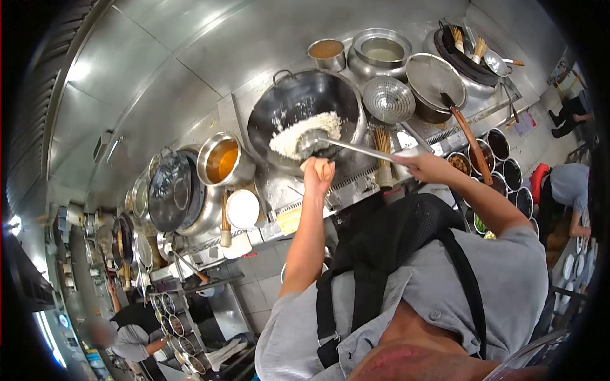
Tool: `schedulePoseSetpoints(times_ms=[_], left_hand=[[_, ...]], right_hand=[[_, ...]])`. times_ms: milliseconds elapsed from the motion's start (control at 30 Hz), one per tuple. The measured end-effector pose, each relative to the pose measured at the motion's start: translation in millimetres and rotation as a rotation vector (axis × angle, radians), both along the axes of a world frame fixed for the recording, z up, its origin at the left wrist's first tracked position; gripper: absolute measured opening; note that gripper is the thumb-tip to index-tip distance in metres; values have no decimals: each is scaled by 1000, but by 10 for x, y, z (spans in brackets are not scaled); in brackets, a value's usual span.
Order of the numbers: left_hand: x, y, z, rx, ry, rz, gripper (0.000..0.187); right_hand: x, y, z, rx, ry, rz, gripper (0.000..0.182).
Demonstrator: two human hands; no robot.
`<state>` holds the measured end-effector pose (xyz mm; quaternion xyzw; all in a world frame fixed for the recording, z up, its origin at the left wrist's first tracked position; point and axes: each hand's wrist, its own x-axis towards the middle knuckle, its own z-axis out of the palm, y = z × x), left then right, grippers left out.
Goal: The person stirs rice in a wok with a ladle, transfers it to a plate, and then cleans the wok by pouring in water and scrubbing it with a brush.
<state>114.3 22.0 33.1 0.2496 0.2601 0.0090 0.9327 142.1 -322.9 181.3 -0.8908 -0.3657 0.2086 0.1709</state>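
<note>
A dark wok (264,117) holds a heap of white rice (292,136). My left hand (319,176) is closed at the wok's near rim, and the exact part it grips is hidden under the fingers. In my right hand (427,169) is the long handle of a metal ladle (312,141), gripped near its end. The ladle's bowl rests in the rice, and its handle slants across the near right rim of the wok.
A pot of orange liquid (222,160) stands left of the wok, beside a second dark wok (170,190). To the right lie a perforated skimmer (389,100) and a mesh strainer (435,77). A bamboo brush (384,155) stands near the front edge. Co-workers (133,340) are at both sides.
</note>
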Motion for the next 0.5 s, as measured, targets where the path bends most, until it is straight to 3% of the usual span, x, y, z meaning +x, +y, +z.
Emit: schedulePoseSetpoints(times_ms=[67,133,167,233,267,333,367,433,467,500], left_hand=[[-148,-194,-26,-21,-39,112,6],[-506,-386,-372,-214,-38,116,6],[-788,-424,-519,-169,-70,42,7],[-857,-346,-472,-108,-113,-32,8],[-833,-322,-310,-44,-81,-26,8],[-567,-210,-199,-15,-23,33,8],[-345,-95,-177,-122,-84,37,11],[89,3,-177,-66,-43,100,18],[271,35,-139,-62,38,101,21],[392,86,-393,-2,37,45,23]], right_hand=[[180,190,-463,63,-144,41,65],[224,492,-521,-52,-134,-166,63],[179,478,-525,-46,-139,-166,63],[30,414,-505,137,3,-133,65],[-92,341,-406,347,121,-126,66],[-178,208,-601,402,246,-149,69],[-188,239,-498,387,257,-137,69],[-174,422,-64,517,362,-215,71],[-103,511,72,569,270,-167,65],[-43,562,296,612,303,-179,69]])
